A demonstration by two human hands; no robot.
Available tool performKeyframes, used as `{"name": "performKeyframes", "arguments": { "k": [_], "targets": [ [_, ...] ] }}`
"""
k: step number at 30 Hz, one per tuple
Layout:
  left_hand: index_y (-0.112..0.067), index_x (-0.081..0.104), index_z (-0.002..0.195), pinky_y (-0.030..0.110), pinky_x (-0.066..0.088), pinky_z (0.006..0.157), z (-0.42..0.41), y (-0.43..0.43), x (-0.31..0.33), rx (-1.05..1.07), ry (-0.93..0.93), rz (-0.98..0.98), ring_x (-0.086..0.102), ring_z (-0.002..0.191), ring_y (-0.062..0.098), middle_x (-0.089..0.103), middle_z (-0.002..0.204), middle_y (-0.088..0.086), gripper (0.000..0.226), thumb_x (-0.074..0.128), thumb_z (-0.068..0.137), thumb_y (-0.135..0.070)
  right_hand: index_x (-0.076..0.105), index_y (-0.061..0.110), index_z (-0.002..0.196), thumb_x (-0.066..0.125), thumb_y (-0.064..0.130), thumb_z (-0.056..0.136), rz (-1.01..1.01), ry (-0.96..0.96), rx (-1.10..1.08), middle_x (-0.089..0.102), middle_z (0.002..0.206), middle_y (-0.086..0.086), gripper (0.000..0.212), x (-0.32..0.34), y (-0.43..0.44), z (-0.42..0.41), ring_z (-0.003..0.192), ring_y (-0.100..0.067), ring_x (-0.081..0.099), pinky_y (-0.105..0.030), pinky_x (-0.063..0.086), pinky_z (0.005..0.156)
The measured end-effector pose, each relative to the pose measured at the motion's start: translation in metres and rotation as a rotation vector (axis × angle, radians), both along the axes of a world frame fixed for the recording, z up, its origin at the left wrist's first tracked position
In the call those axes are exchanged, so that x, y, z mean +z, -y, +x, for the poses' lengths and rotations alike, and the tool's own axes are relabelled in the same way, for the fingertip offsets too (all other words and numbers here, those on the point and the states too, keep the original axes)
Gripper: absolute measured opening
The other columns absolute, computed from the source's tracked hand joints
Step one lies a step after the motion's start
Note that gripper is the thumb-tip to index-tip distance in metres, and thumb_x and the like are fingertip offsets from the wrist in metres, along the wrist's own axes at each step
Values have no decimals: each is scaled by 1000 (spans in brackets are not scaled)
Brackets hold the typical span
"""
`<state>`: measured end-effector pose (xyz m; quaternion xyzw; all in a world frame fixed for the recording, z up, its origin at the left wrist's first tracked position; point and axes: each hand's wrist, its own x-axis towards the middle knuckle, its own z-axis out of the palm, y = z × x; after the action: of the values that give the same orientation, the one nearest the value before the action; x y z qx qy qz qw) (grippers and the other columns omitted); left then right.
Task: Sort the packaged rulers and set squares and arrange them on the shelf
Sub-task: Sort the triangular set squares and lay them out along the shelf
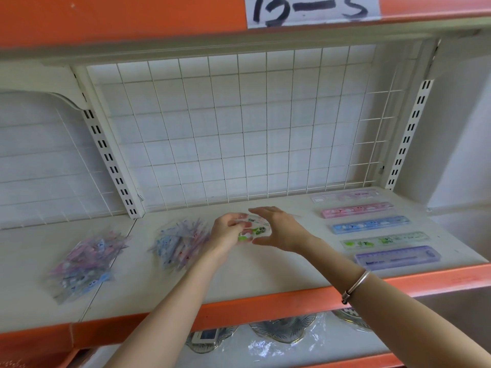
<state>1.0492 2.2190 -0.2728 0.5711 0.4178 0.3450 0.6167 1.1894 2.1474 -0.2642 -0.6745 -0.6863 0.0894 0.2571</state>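
Item: green packet (253, 231), over the shelf (265, 272), pinched in left hand (228, 231). Right hand (279, 229) spread, just beside it. Laid ruler row (372, 225) at 3 o'clock, long axes 9-to-3; right hand nearer.

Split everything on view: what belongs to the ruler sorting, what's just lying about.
Job: green-printed clear packet gripped by left hand; open right hand; left heap of pink-and-blue packets; similar middle heap; row of five coloured packaged rulers.
Lying about: handwritten paper label; plastic-wrapped goods on lower shelf; white wire grid panel.
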Motion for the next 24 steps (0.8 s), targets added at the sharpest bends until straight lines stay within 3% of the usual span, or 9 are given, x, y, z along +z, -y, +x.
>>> {"name": "performKeyframes", "arguments": {
  "k": [4,7,11,16,24],
  "targets": [
    [-1,60,104,19,55,55,7,11,0,-46,2,21,67,53,11,66,83,12,22,54,88,12,52,10,133,80,24,74,41,-88,29,57,121,-7,68,-4,4,0,108,-18,54,-25,41,94],
    [-1,61,102,20,55,57,7,10,-2,-44,-73,94,68,60,16,66,88,15,17,58,87,7,54,8,131,84,22,69,33,-111,-1,55,115,-7,70,-5,9,6,92,-12,52,-20,44,85],
    [-6,66,95,37,58,75,4,0,-6,20,-272,342,65,70,25,68,83,8,12,61,86,-2,55,11,131,86,23,66,-61,-104,-48,44,109,3,73,-4,17,20,90,-10,48,-15,38,80],
    [-11,68,99,22,42,70,0,-4,-4,39,-514,626,59,76,14,68,90,1,13,62,88,-12,60,11,127,88,24,62,-219,-132,-80,46,106,3,72,-7,28,30,91,-11,48,-16,37,83],
    [-12,65,111,33,43,92,-8,-8,-10,-29,-724,856,58,107,23,65,113,5,22,58,91,-17,60,14,126,86,23,66,-270,-222,-106,48,110,1,66,-11,34,32,96,-10,48,-11,33,80]
  ]
}}
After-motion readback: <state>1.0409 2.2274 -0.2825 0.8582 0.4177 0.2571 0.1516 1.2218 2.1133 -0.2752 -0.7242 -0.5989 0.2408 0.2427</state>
